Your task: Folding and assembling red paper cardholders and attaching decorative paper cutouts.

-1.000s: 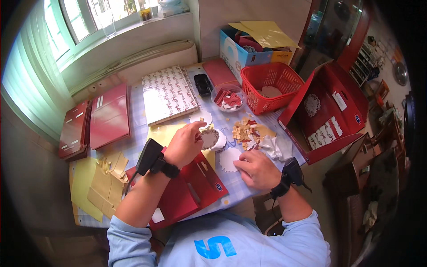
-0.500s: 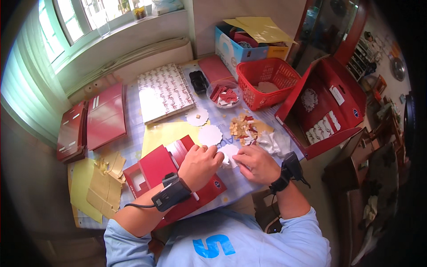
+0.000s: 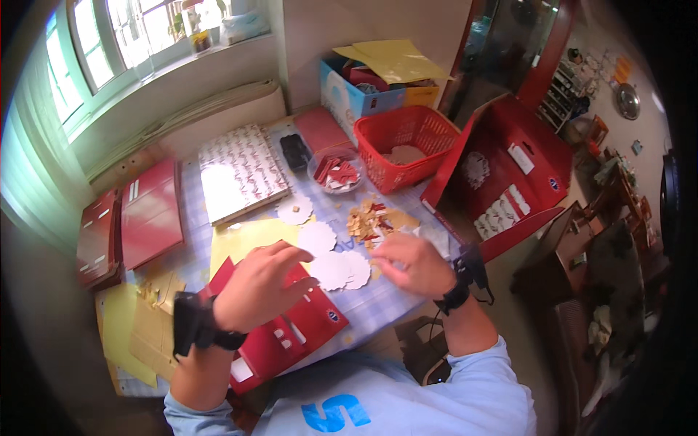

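Observation:
My left hand (image 3: pixel 263 287) hovers with fingers spread over a flat red folded card box (image 3: pixel 294 327) at the table's near edge, its fingertips next to a white scalloped paper disc (image 3: pixel 331 270). My right hand (image 3: pixel 408 263) rests beside another white disc (image 3: pixel 358 269), fingers curled; I cannot tell whether it pinches anything. Two more discs (image 3: pixel 318 237) lie further back on a yellow sheet (image 3: pixel 243 243). A heap of red and gold paper scraps (image 3: pixel 371 220) sits just beyond my right hand.
A red plastic basket (image 3: pixel 403 145), a clear bowl of red pieces (image 3: pixel 336 173), a patterned sheet stack (image 3: pixel 238 171), and a blue carton (image 3: pixel 363 87) stand at the back. Red folders (image 3: pixel 149 214) lie left. An open red box (image 3: pixel 509 182) leans at the right edge.
My left hand drew back from the discs near the table's middle toward me, over the red card box. More white discs now lie uncovered. My right hand barely moved.

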`<state>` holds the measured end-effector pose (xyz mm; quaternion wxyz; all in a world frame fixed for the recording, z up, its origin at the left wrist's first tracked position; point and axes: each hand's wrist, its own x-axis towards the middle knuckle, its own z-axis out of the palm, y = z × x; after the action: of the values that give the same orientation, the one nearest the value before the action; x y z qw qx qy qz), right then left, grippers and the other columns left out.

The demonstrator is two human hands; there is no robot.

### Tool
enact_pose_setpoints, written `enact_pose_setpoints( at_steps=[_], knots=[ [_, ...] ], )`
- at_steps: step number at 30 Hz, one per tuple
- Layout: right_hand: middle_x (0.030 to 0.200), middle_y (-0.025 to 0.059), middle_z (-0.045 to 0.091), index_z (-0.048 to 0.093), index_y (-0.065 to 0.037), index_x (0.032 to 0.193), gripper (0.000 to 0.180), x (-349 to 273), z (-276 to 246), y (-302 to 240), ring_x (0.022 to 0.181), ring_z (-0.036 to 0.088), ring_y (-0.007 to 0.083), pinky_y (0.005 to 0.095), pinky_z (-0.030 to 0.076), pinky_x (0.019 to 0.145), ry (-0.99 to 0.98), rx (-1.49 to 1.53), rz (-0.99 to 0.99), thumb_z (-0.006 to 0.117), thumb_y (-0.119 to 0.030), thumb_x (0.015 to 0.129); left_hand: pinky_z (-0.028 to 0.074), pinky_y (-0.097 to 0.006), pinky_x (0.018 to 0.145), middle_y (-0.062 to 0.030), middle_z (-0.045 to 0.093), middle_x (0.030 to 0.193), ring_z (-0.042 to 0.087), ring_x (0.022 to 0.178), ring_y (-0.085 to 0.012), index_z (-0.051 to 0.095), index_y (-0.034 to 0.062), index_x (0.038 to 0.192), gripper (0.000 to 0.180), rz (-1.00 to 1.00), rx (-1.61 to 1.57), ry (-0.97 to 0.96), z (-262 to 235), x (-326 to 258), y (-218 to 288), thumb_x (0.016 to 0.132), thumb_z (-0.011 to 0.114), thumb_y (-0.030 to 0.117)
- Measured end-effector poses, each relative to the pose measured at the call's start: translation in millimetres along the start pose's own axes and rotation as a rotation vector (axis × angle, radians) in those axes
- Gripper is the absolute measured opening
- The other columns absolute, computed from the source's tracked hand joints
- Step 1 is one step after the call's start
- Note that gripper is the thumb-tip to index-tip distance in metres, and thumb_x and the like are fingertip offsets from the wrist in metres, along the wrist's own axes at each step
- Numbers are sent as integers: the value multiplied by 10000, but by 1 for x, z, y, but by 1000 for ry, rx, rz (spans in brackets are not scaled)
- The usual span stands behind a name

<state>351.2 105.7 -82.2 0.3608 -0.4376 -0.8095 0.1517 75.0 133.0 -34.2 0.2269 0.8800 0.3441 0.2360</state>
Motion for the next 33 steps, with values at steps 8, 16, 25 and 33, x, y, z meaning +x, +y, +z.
enact_pose_setpoints(
  at_steps=[8, 16, 25, 33],
  knots=[
    [858, 148, 657, 677, -36, 833, 148, 153, -69, 40, 821, 638, 345, 432, 529, 714, 135, -743, 164, 633, -168, 785, 509, -354, 763, -126, 658, 931, 646, 855, -284, 661, 32, 907, 171, -187, -58, 403, -17, -38, 8, 749, 718, 62],
    [1047, 206, 669, 701, 2, 996, 438, 211, -38, 113, 987, 659, 315, 397, 542, 795, -739, -987, 597, 751, -241, 635, 510, -372, 790, -121, 655, 920, 629, 879, -302, 652, 30, 888, 135, -132, -16, 574, 10, -58, -24, 759, 692, 16],
    [978, 154, 690, 680, -3, 1056, 452, 200, -43, 122, 862, 660, 272, 374, 520, 756, -786, -605, 836, 694, -330, 745, 499, -381, 835, -118, 658, 929, 627, 917, -296, 659, 41, 896, 145, -151, -124, 569, 20, -63, -39, 759, 690, 5],
    [945, 168, 698, 673, -9, 1054, 374, 198, -34, 162, 820, 667, 274, 371, 520, 729, -845, -560, 575, 667, -281, 797, 497, -378, 845, -119, 659, 933, 621, 942, -296, 662, 43, 895, 152, -169, -104, 564, 20, -65, -42, 751, 691, 2]
  ],
)
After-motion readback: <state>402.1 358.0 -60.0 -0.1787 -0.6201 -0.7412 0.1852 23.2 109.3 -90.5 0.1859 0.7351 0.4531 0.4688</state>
